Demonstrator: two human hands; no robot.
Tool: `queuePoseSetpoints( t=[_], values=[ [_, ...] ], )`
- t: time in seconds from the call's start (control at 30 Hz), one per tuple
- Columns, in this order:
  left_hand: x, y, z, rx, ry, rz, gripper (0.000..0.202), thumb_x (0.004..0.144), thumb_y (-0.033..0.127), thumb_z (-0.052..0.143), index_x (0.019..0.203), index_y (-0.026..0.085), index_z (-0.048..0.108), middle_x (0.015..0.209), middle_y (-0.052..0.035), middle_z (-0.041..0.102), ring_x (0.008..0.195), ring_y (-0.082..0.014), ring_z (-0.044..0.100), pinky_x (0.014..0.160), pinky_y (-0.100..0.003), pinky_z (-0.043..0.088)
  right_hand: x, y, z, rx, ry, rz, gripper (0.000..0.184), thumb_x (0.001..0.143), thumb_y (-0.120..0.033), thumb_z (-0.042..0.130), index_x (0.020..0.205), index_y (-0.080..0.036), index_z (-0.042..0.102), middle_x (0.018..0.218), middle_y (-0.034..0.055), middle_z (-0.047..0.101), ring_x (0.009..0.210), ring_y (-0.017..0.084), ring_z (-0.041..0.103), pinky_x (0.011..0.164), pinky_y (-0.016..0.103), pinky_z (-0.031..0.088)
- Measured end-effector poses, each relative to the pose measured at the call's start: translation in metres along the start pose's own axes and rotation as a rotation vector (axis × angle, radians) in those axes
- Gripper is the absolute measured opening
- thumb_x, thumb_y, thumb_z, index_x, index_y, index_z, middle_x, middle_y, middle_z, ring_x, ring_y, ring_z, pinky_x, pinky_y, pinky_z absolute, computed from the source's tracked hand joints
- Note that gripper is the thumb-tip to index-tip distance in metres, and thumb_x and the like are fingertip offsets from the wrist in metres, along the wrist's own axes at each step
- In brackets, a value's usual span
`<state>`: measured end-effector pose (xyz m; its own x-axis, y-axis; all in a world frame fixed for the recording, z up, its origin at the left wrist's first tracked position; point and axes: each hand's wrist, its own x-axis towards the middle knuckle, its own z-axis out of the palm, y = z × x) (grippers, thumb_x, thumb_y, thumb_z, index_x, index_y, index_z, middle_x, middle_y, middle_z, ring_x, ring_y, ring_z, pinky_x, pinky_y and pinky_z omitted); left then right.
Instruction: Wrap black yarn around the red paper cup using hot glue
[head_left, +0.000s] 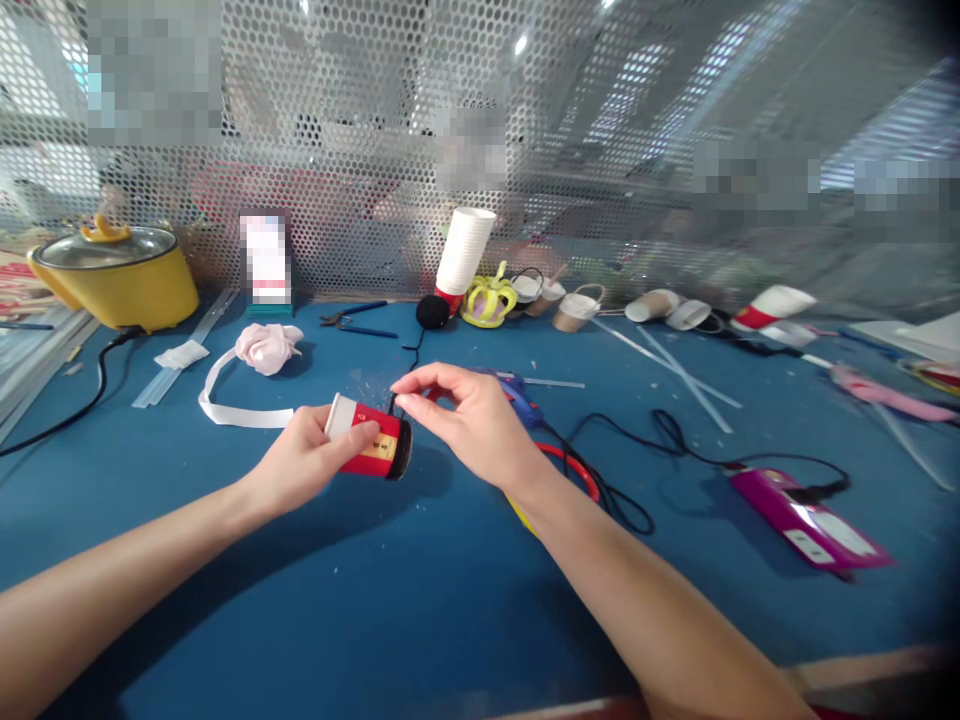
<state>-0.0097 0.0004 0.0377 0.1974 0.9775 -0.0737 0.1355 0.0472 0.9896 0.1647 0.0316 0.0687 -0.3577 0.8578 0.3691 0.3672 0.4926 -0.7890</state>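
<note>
My left hand (307, 455) is closed around a red and white paper cup (371, 455), tilted on its side above the blue table. Black yarn (403, 450) forms a dark band at the cup's right end. Just above that end, my right hand (472, 415) pinches a black yarn strand between thumb and fingertips. The strand runs back toward a black yarn ball (433, 312) beside a stack of white paper cups (466, 250). Partly hidden behind my right hand lies a blue glue gun (519, 398).
A yellow pot (142, 285) stands back left, near a pink fabric rose (266, 348) and pliers (360, 320). Small baskets (577, 310) line the mesh screen. Rightward are clear glue sticks (682, 362) and a purple power strip (806, 520) with black cords.
</note>
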Motion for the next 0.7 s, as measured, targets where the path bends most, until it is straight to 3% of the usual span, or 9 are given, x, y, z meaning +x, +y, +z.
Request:
queuePoseSetpoints(
  t=[0.33, 0.7],
  values=[
    [-0.007, 0.002, 0.004, 0.011, 0.009, 0.090, 0.028, 0.071, 0.039, 0.058, 0.072, 0.011, 0.063, 0.058, -0.0004, 0.058, 0.049, -0.0088, 0.044, 0.048, -0.020, 0.038, 0.001, 0.004, 0.002, 0.053, -0.059, 0.123, 0.007, 0.074, -0.019, 0.057, 0.078, -0.017, 0.063, 0.078, 0.0007, 0.067, 0.069, 0.012, 0.058, 0.068, 0.026, 0.046],
    [-0.010, -0.004, 0.004, 0.171, 0.009, 0.241, 0.030, 0.076, 0.037, 0.054, 0.059, 0.012, 0.057, 0.046, 0.0047, 0.035, 0.043, -0.0051, 0.025, 0.037, -0.019, 0.021, 0.001, 0.011, 0.003, 0.178, -0.091, 0.213, 0.007, 0.071, -0.019, 0.060, 0.078, -0.018, 0.063, 0.075, -0.0009, 0.065, 0.066, 0.010, 0.056, 0.066, 0.024, 0.045]
  ],
)
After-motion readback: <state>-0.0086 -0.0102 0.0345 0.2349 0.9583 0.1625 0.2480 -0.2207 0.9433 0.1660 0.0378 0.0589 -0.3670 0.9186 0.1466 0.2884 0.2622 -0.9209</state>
